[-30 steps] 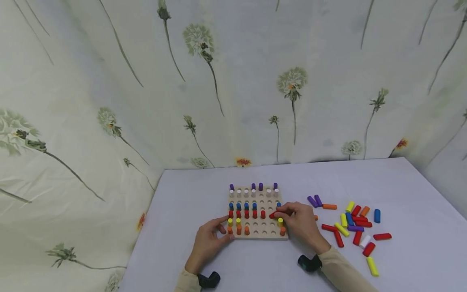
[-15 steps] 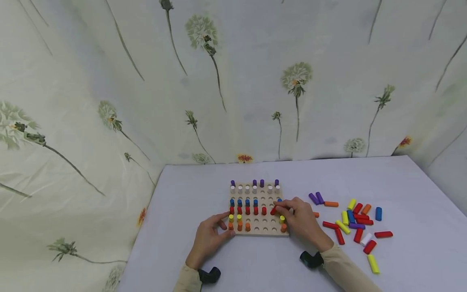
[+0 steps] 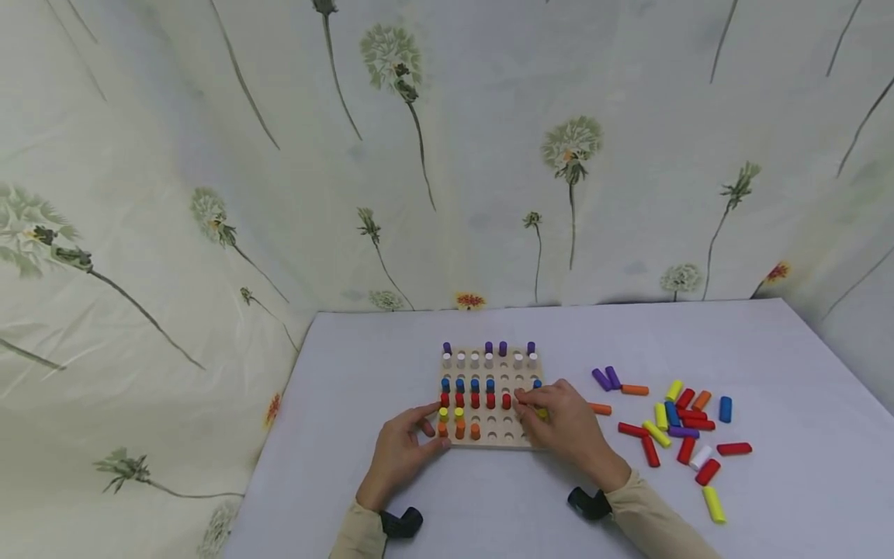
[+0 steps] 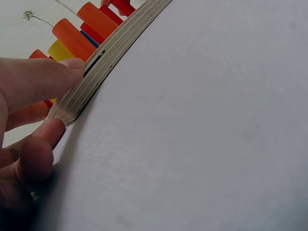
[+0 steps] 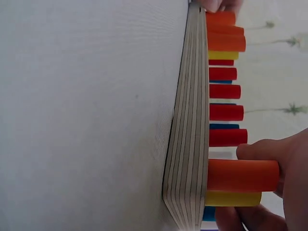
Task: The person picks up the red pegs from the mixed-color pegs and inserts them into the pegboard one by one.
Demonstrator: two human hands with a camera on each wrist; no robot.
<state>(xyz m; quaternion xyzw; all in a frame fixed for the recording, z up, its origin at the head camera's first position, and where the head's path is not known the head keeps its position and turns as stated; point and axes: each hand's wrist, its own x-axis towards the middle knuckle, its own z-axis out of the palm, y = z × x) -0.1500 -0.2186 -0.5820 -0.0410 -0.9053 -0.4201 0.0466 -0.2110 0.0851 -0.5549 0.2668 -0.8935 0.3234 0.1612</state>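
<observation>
Pale plywood pegboard [image 3: 498, 443], lying flat on the white cloth-covered table [image 3: 349, 373], is gripped at its near left corner by the left hand [image 3: 400, 458]: the thumb is laid along the front edge, and the other fingers are set against the left side. Over to the right, and down low at the red row, the right hand [image 3: 567, 425] is bent in from the side, and a red peg [image 4: 124, 6] appears pinched between thumb and index finger, largely covered by them in the head view and showing only at the top of the left wrist view. Just beside those fingertips, five red pegs [image 3: 490, 401] are lined up from the left end! Behind them, five blue pegs [image 3: 475, 385] are stood upright, then six white pegs [image 3: 475, 361], with four purple pegs [image 3: 503, 348] spaced along the back row. Up front, three orange pegs [image 3: 459, 429] and two yellow pegs [image 3: 459, 414] are planted at the left, and another orange peg [image 5: 243, 175] and yellow peg [image 5: 233, 198] are partly screened by the right hand. Well to the right, loose pegs [image 3: 650, 452] in mixed colours are scattered on their sides across the cloth.
</observation>
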